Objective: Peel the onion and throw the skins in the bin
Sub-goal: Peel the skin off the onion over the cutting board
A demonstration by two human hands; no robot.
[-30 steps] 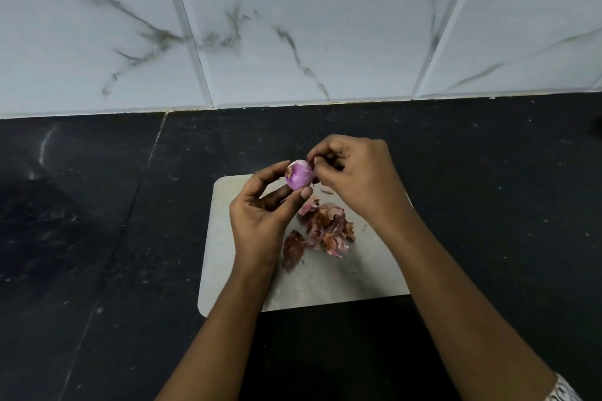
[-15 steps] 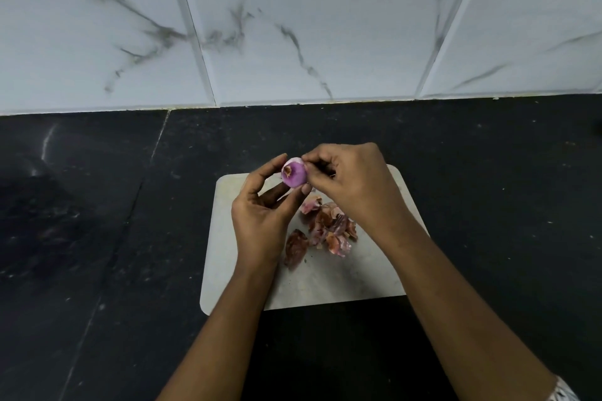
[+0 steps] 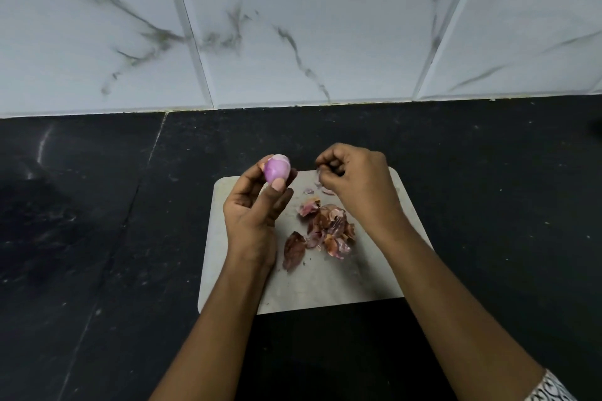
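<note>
A small purple onion (image 3: 277, 169), mostly bare of skin, is pinched between the thumb and fingers of my left hand (image 3: 257, 208) above the far left corner of the pale cutting board (image 3: 325, 283). My right hand (image 3: 356, 185) hovers over the board's far edge, apart from the onion, with its fingertips curled together, seemingly on a small scrap of skin. A heap of reddish-brown onion skins (image 3: 329, 231) lies in the middle of the board, with one darker piece (image 3: 293, 249) beside it. No bin is in view.
The board lies on a black stone counter (image 3: 97, 238). A white marbled tile wall (image 3: 293, 26) rises behind the counter's back edge.
My hands have parted: the right one pulled away from the onion to the right, and the left one turned the onion and lifted it slightly to the left.
</note>
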